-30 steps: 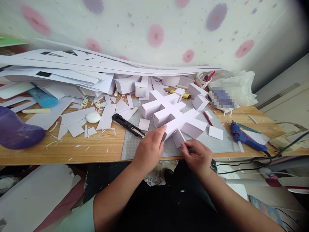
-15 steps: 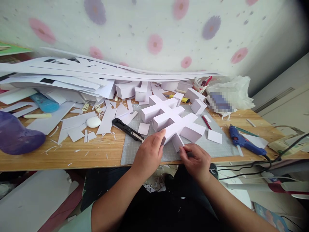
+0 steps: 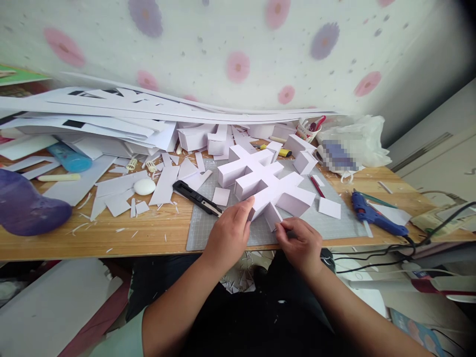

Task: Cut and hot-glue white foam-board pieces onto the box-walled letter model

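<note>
A white foam-board model [image 3: 266,183], a long spine with several box-like arms, lies on the grey cutting mat [image 3: 197,228]. My left hand [image 3: 231,228] is closed on the model's near left end, its fingertips against the side wall. Between the thumb and fingers of my right hand [image 3: 300,240] is the near edge of a small white board piece [image 3: 273,216], which stands upright against the model's near side. The fingers' undersides are hidden. A black utility knife [image 3: 197,198] lies just left of the model, beside a small white square [image 3: 220,196].
A blue hot glue gun [image 3: 377,215] with its cable lies at the right. White offcuts [image 3: 165,185], a white egg-shaped object [image 3: 144,186] and a purple object [image 3: 31,203] cover the left. Behind are stacked white sheets [image 3: 111,119], a cup of tools [image 3: 308,131] and a plastic bag [image 3: 368,144].
Both hands keep their places on the model and the small board piece. The whole view has shifted very slightly; nothing else visibly differs.
</note>
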Tool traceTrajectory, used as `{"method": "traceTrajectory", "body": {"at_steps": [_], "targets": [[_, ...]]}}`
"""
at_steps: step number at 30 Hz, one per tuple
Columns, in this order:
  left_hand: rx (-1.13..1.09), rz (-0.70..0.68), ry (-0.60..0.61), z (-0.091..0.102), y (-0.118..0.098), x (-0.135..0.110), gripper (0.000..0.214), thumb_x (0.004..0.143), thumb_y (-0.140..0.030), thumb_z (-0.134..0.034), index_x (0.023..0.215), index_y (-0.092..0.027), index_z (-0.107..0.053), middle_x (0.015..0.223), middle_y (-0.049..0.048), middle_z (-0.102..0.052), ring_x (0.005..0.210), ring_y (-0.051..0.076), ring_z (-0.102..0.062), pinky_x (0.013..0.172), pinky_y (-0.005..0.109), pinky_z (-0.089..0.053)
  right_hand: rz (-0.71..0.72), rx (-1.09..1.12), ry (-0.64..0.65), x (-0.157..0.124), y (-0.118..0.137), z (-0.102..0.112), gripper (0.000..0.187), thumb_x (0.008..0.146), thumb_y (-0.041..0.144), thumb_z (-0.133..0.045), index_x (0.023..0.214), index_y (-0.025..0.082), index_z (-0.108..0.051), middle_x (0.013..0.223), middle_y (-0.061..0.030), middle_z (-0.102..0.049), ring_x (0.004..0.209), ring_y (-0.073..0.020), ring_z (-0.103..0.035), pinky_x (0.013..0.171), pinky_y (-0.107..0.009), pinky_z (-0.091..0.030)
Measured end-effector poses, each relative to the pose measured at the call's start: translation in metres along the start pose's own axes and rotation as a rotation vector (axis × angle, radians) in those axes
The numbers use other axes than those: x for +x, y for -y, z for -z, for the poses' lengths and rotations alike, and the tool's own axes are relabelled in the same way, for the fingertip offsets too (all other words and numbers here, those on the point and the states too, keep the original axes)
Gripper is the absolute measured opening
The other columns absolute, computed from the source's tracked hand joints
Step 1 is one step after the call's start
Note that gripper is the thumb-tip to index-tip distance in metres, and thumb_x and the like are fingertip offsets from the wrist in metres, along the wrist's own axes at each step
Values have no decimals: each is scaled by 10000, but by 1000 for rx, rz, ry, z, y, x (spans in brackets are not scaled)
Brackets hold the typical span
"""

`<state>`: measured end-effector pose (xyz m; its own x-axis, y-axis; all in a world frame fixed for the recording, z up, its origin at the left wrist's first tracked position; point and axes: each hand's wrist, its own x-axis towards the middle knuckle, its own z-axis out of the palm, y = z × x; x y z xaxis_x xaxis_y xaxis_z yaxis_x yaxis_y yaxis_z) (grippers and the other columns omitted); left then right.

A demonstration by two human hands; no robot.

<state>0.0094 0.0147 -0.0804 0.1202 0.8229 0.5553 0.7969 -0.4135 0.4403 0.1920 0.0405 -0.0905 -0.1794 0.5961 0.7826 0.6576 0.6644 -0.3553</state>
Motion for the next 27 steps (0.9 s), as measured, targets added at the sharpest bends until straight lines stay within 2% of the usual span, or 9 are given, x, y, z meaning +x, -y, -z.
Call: {"method": "traceTrajectory", "body": {"at_steps": [27], "targets": [[0,-11,6,1,0,-1,565,821,-44,-536,1345,-172,-369,1150,100,-621,1068,220,-587,918,387,-510,30,-21,2,-1,-1,-1,143,789,153,-625,669,208,-571,590,8,-642,547,-136,-624,520,-236,-491]]}}
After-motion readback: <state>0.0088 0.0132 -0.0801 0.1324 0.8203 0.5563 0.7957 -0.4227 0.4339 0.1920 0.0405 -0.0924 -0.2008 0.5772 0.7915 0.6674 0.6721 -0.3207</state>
